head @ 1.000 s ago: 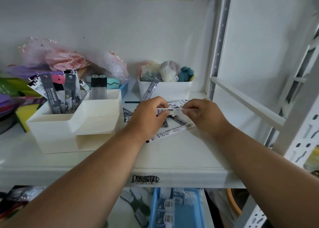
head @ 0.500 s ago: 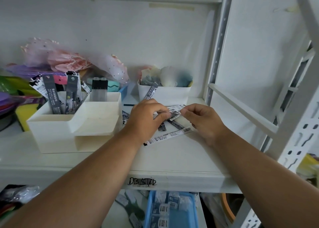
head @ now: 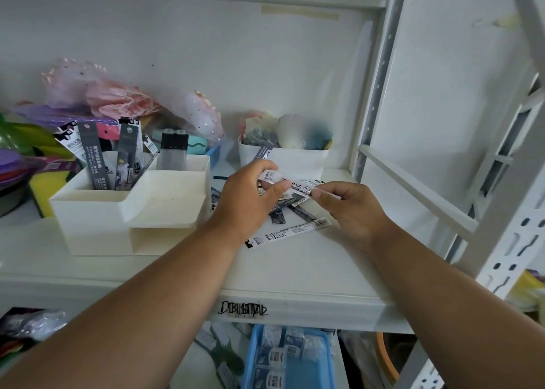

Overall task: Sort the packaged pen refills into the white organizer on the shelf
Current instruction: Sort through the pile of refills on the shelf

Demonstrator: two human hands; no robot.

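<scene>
White organizer (head: pixel 97 208): set on the shelf (head: pixel 295 273), left of both hands; rear compartments already filled with upright refill packs (head: pixel 91 155).
Held refill pack (head: pixel 298 188): kept above the shelf, between the hands, right of the organizer.
Left hand (head: pixel 247 197): fingers curled, one end of the held refill pack pinched.
Right hand (head: pixel 351 206): thumb and fingertips pinched on the other end.
Loose refill packs (head: pixel 290 231): left flat on the shelf under and beside the hands; one long white pack nearest the shelf edge.
White bin (head: pixel 295 160): placed behind the hands, filled with soft items; details blurred.
Blue tray (head: pixel 290 359): seen on the level below.
</scene>
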